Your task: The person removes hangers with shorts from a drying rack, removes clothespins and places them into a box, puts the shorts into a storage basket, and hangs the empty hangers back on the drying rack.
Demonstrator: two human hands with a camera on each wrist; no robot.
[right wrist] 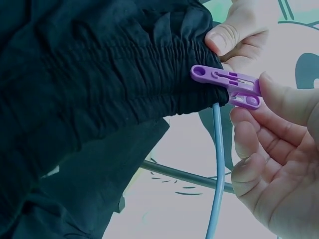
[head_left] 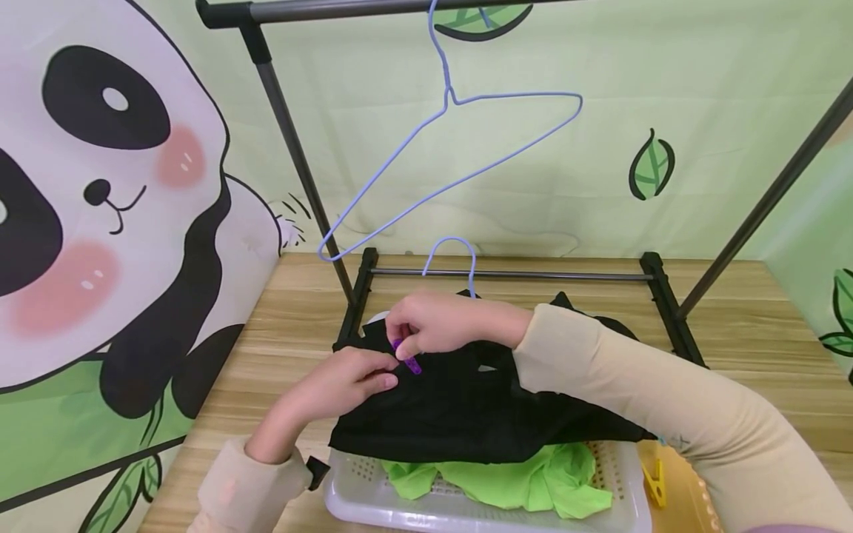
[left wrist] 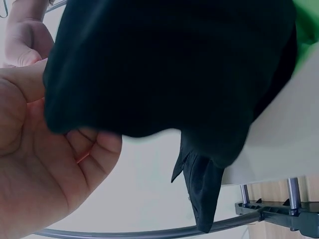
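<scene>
Black pants point(head_left: 453, 414) with a gathered elastic waistband point(right wrist: 134, 74) hang over the basket on a blue hanger point(right wrist: 218, 164). My right hand point(head_left: 436, 326) pinches a purple clothespin point(right wrist: 224, 79) between thumb and fingers. The clothespin's far end overlaps the corner of the waistband, just by the hanger wire. My left hand point(head_left: 343, 381) holds that same corner, its thumb on the near face of the cloth and its fingers behind. In the left wrist view the black cloth covers part of the left fingers point(left wrist: 94, 154).
A white basket point(head_left: 400, 514) below contains a lime-green cloth point(head_left: 506, 485). Beside it, a yellow clothespin point(head_left: 656, 485) lies at an orange container point(head_left: 686, 488). Another blue hanger point(head_left: 393, 159) dangles from the dark rack's top bar point(head_left: 333, 10). A panda backdrop stands left.
</scene>
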